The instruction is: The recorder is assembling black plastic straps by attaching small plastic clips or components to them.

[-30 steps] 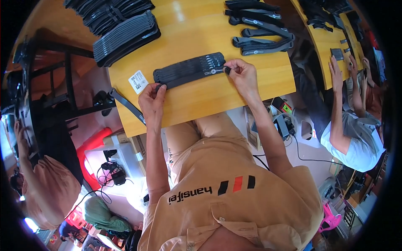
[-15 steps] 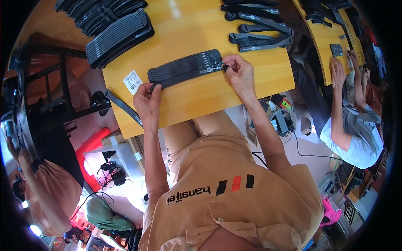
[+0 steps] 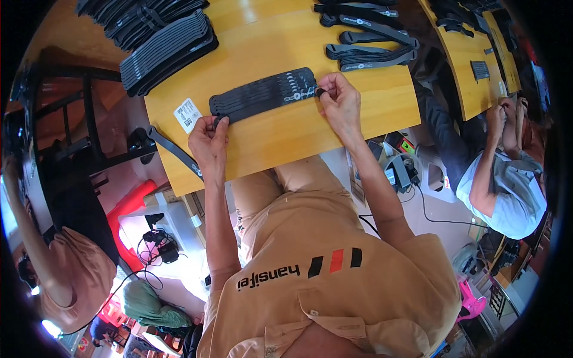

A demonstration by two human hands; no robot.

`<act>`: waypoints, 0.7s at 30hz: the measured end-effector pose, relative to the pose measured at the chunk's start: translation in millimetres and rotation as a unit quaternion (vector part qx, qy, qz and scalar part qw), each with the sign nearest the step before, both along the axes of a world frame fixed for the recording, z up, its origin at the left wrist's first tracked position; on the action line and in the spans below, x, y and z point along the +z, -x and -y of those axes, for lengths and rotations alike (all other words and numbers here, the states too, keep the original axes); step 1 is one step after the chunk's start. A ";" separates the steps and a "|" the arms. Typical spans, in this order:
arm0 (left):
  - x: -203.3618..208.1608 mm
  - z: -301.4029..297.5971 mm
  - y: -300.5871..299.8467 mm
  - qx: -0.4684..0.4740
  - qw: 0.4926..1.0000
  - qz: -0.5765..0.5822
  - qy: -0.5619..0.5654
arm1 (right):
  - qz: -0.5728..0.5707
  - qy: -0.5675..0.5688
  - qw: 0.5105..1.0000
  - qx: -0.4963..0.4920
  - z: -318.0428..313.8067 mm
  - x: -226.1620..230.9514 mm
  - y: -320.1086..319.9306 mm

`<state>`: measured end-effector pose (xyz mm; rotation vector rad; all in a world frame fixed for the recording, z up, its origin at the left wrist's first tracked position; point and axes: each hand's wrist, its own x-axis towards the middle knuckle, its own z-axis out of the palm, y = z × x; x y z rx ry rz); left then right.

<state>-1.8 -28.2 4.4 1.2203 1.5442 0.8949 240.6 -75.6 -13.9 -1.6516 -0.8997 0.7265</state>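
Observation:
A fanned row of black straps lies overlapped on the yellow table in front of me, with pale printing near its right end. My left hand pinches the left end of the nearest strap between thumb and fingers. At the other end, my right hand is closed on that strap's dark tip. The strap stretches between both hands along the row's near edge. A white printed label lies just beyond my left hand, and one loose dark strap rests along the table's left edge.
Stacked black straps fill the far left of the table; looser folded straps lie at the far right. A co-worker in a light shirt sits at another table on the right. Another person is at the left.
My hands and the strap row have barely moved. The right co-worker's hands have drawn back toward their body, and the left person's arm has shifted.

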 end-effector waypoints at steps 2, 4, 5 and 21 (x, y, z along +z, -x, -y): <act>-1.2 0.2 0.2 0.000 1.000 0.002 0.000 | 0.008 0.001 1.000 -0.001 0.1 -0.7 0.3; -5.1 -0.1 1.0 -0.001 1.000 0.004 -0.009 | 0.028 -0.011 1.000 -0.001 0.1 -4.2 0.0; -5.2 -0.2 0.6 -0.001 1.000 0.004 -0.008 | 0.028 -0.010 1.000 -0.001 0.3 -4.1 -0.1; -2.8 -1.6 -1.5 -0.002 0.998 -0.051 -0.022 | 0.044 0.010 0.999 0.003 0.5 1.0 0.0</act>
